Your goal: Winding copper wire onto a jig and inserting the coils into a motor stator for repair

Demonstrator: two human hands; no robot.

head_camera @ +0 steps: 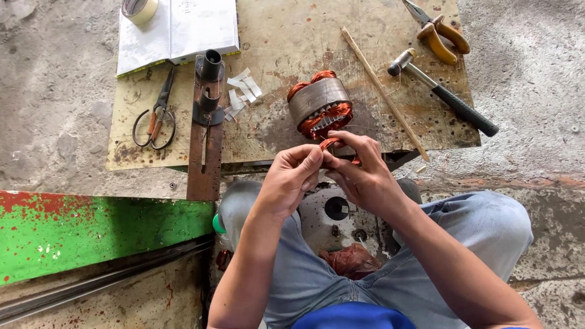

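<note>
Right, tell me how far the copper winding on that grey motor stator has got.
Done: copper coils already sit in the grey steel stator on the worn wooden board, bulging from both ends. In hand: left hand and right hand pinch a loop of copper wire at its near end. What is left cannot be told.

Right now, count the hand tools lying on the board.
3: scissors at the left, a hammer at the right, pliers at the top right corner. Others may lie out of view.

Bare board (286, 49) lies open between the paper strips (242, 91) and the stator (320, 105). To the right, the wooden stick (384, 92) and hammer (442, 91) block the way; the scissors (156, 113) and metal bar (206, 131) crowd the left.
</note>
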